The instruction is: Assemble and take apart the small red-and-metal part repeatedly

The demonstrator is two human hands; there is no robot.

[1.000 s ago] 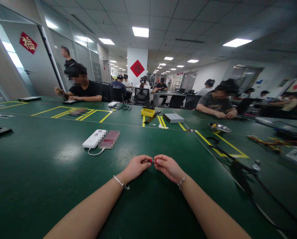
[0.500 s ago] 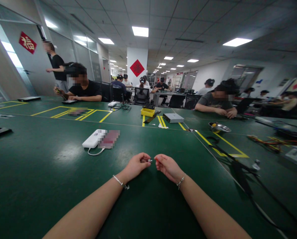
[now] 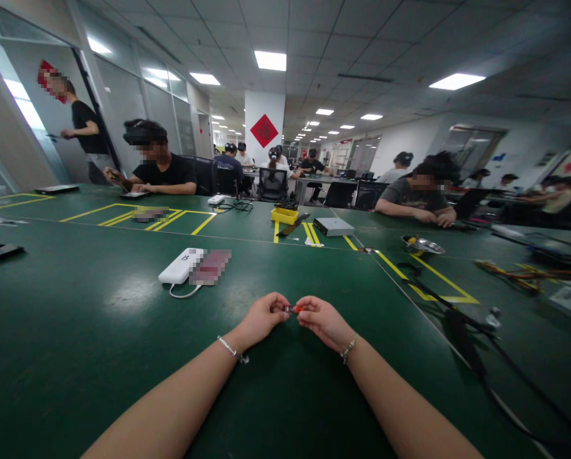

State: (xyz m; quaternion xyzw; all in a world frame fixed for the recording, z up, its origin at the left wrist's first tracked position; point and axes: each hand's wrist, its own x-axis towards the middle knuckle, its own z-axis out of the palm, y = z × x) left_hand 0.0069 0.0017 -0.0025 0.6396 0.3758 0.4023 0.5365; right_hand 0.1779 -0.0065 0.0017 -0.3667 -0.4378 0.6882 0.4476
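My left hand [image 3: 263, 317] and my right hand [image 3: 322, 320] rest on the green table [image 3: 98, 319] with their fingertips meeting. Between them sits a tiny red and silver part [image 3: 293, 309], pinched by both hands. It is too small to name. Each wrist wears a thin bracelet. Both forearms lie on the table toward me.
A white power bank [image 3: 180, 268] with a cable lies ahead to the left. A yellow box [image 3: 284, 215], a grey flat box [image 3: 333, 226] and a metal dish [image 3: 422, 245] stand further back. Black cables [image 3: 462, 325] run along the right. Several people sit around the tables.
My hands had drawn slightly apart half a second ago and have come together again on the small part. A standing person at the back left has walked further left.
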